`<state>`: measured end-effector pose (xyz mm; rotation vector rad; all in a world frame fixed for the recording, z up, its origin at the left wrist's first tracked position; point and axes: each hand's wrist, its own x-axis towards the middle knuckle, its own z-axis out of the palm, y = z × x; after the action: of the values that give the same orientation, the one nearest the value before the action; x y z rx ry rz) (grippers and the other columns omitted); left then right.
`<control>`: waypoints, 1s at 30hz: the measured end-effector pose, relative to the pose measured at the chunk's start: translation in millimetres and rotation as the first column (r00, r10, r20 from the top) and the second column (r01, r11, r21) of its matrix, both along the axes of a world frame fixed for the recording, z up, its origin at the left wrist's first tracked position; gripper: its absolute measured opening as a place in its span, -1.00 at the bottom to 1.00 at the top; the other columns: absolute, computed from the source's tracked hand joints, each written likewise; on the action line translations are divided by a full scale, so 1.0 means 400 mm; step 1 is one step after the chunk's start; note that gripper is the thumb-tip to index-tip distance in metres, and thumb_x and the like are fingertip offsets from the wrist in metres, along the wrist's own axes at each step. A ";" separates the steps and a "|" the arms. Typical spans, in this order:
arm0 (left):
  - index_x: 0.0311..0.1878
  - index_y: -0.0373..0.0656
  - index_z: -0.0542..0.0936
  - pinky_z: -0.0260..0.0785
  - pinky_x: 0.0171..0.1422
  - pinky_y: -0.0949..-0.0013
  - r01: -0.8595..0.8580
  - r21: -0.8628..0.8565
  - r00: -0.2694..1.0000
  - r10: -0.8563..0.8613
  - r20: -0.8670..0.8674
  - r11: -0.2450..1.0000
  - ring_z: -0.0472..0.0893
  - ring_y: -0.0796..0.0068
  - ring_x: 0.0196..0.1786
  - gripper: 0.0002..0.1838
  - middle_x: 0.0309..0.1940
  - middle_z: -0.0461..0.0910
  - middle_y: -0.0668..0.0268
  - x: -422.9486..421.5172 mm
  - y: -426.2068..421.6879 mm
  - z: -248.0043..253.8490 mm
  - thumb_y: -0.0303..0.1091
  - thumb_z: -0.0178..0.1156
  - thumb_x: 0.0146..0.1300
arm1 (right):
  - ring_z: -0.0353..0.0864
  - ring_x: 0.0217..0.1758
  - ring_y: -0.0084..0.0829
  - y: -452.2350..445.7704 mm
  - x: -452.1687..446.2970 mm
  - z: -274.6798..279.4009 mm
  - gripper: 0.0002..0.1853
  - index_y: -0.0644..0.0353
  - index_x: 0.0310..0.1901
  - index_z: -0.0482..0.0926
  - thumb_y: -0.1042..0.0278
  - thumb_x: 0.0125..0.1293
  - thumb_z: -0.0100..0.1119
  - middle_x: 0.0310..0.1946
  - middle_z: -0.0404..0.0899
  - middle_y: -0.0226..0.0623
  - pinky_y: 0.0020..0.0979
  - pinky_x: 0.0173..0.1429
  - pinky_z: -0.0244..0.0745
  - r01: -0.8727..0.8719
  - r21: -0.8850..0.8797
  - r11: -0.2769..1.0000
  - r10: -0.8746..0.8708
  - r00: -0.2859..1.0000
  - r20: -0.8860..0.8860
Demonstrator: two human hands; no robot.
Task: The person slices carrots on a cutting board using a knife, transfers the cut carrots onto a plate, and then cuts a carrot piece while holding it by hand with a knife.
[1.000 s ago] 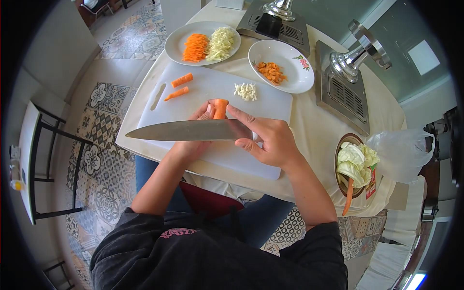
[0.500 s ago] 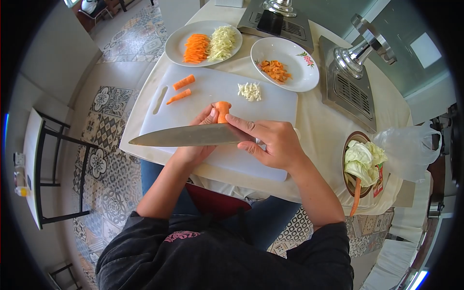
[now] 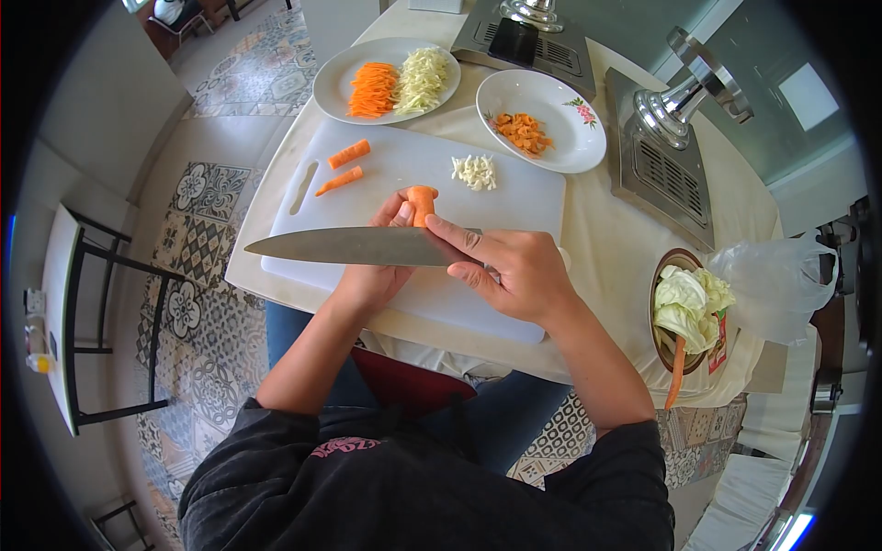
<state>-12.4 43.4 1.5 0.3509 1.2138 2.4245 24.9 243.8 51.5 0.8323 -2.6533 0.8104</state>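
My left hand (image 3: 381,280) is closed around a short, thick piece of carrot (image 3: 422,206), held above the white cutting board (image 3: 432,309). In my right hand (image 3: 519,266) is a large kitchen knife (image 3: 349,247), its blade lying crosswise over my left hand and pointing left. The right thumb and forefinger pinch the blade near the handle, with a fingertip close to the carrot. The knife partly hides my left fingers. Two more carrot pieces (image 3: 345,165) lie on the board's upper left, and a small pile of chopped white pieces (image 3: 474,172) lies at its upper right.
Behind the board stand a plate (image 3: 333,94) of shredded carrot and pale green shreds, and a flowered plate (image 3: 574,151) with carrot peelings. Metal stands (image 3: 666,170) rise at the right. Near the right edge are a bowl of cabbage (image 3: 682,308) and a plastic bag (image 3: 776,289).
Both hands, the carrot piece and the knife have shifted up very slightly. The grip on each stays the same.
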 end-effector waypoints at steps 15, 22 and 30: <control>0.31 -0.06 0.34 0.31 0.03 0.59 -0.137 0.080 0.990 0.140 -0.028 0.987 0.45 0.76 -0.06 -0.61 -0.05 0.45 0.49 0.025 0.027 -0.005 -0.07 -0.02 0.59 | 0.51 -0.57 -0.32 -0.018 0.002 -0.011 -0.48 -0.09 0.34 0.54 0.02 0.37 0.23 -0.59 0.54 -0.31 -0.31 -0.42 0.43 0.040 -0.121 0.992 -0.039 0.999 0.010; 0.35 -0.16 0.34 0.39 0.14 0.43 -0.009 0.025 0.999 0.010 -0.040 1.000 0.51 0.64 0.04 -0.54 0.00 0.47 0.41 0.011 0.011 0.021 -0.04 -0.10 0.61 | 0.49 -0.60 -0.30 -0.013 0.000 -0.013 -0.40 -0.12 0.39 0.49 -0.03 0.33 0.26 -0.64 0.48 -0.34 -0.28 -0.47 0.40 0.034 -0.090 0.995 -0.042 0.995 -0.085; 0.47 -0.14 0.24 0.27 0.30 0.47 -0.051 0.077 0.996 0.056 -0.069 0.996 0.45 0.66 0.16 -0.42 0.15 0.41 0.40 0.027 0.025 0.024 -0.10 0.10 0.53 | 0.55 -0.55 -0.28 -0.018 0.007 -0.001 -0.49 -0.08 0.34 0.54 0.03 0.40 0.20 -0.57 0.56 -0.27 -0.29 -0.42 0.43 0.036 -0.231 0.972 -0.015 0.995 0.095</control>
<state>-1.6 53.2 11.1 0.4359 1.1782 2.5281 27.8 236.6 51.0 0.7147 -2.5735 1.1521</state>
